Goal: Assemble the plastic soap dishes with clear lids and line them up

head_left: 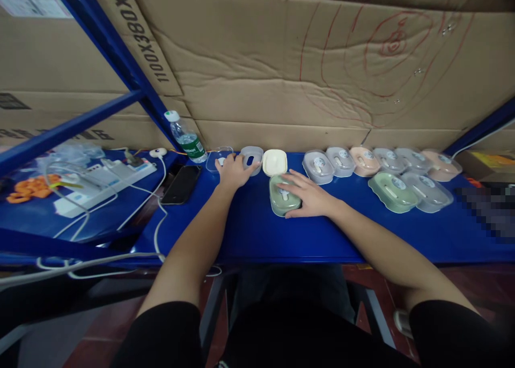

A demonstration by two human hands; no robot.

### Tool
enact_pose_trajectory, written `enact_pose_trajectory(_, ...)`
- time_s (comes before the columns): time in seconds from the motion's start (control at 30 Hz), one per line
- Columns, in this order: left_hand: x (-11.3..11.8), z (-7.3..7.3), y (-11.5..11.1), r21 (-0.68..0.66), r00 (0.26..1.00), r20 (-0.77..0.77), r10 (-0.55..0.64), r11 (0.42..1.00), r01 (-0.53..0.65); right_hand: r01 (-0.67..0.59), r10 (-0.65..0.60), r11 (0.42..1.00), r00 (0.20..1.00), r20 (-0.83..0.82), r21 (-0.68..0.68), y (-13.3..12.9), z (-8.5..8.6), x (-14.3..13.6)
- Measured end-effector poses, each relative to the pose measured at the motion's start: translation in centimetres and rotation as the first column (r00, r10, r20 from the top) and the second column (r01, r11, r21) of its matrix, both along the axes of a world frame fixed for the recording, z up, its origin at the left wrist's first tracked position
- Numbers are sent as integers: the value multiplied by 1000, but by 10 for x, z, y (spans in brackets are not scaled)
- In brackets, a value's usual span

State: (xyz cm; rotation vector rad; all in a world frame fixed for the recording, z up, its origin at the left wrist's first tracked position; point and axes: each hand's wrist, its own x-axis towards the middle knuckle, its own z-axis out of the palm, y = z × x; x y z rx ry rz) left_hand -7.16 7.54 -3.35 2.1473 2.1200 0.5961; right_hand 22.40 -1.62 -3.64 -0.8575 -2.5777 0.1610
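My right hand (308,193) lies over the right side of a green box with a clear lid (279,200), its fingers spread across the top. My left hand (234,171) is spread between a clear lid (214,159) and a grey piece with an oval hole (254,151), its fingertips touching or close to both. Just behind the green box sits a cream square container (275,162), open at the top.
Several lidded boxes in grey, peach and green (318,166) stand on the right of the blue table (257,239). On the left are a water bottle (191,145), a black phone (181,185), a power strip (104,188) and white cables. Cardboard (249,62) rises behind.
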Motion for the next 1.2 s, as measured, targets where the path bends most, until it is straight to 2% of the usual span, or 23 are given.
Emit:
enact_pose_trajectory(0.17, 2, 2, -3, 2, 998, -45, -35, 999, 35, -56, 56, 998, 996, -66, -1, 1, -2, 1)
enact_pose_trajectory(0.27, 2, 3, -4, -4, 999, -50, -8, 1000, 7, -38, 35, 998, 997, -72, -41, 0, -3, 0)
enact_pose_trajectory(0.37, 7, 5, -7, 136, 998, -67, 15, 991, -6, -5, -1, 996, 998, -65, -90, -1, -4, 0)
enact_pose_trajectory(0.4, 10, 6, -8, 184, 996, -83, -30, 982, 45, -8, 1, 995, 998, -68, -100, -1, -4, 0)
enact_pose_trajectory(0.47, 18, 6, -11, 212, 967, -139, -212, 948, 238, -32, 23, 995, 996, -88, -99, 0, -4, -1)
enact_pose_trajectory(0.53, 25, 5, -13, 136, 889, -195, -415, 886, 444, -60, 50, 995, 992, -114, -82, 1, -4, -1)
enact_pose_trajectory(0.6, 29, 3, -13, 31, 820, -215, -531, 835, 549, -79, 69, 994, 988, -141, -72, 2, -5, -2)
enact_pose_trajectory(0.7, 29, -3, -10, -21, 810, -219, -543, 833, 553, -96, 79, 992, 978, -195, -84, 5, -7, -1)
enact_pose_trajectory(0.87, 24, -4, -6, 31, 848, -218, -484, 865, 502, -70, 31, 991, 949, -314, -112, 7, -7, 0)
enact_pose_trajectory(0.97, 24, 3, -11, 124, 855, -194, -481, 853, 508, -1, -41, 996, 879, -476, -89, 7, -2, 1)
enact_pose_trajectory(1.03, 27, 10, -17, 232, 852, -168, -495, 821, 522, 27, -116, 988, 774, -623, -150, 8, 0, 2)
enact_pose_trajectory(1.13, 37, 21, -29, 362, 797, -181, -576, 715, 598, -23, -299, 928, 549, -780, -372, 10, -1, 3)
enact_pose_trajectory(1.2, 47, 26, -40, 383, 717, -228, -658, 617, 688, -39, -440, 859, 453, -776, -510, 13, -3, 4)
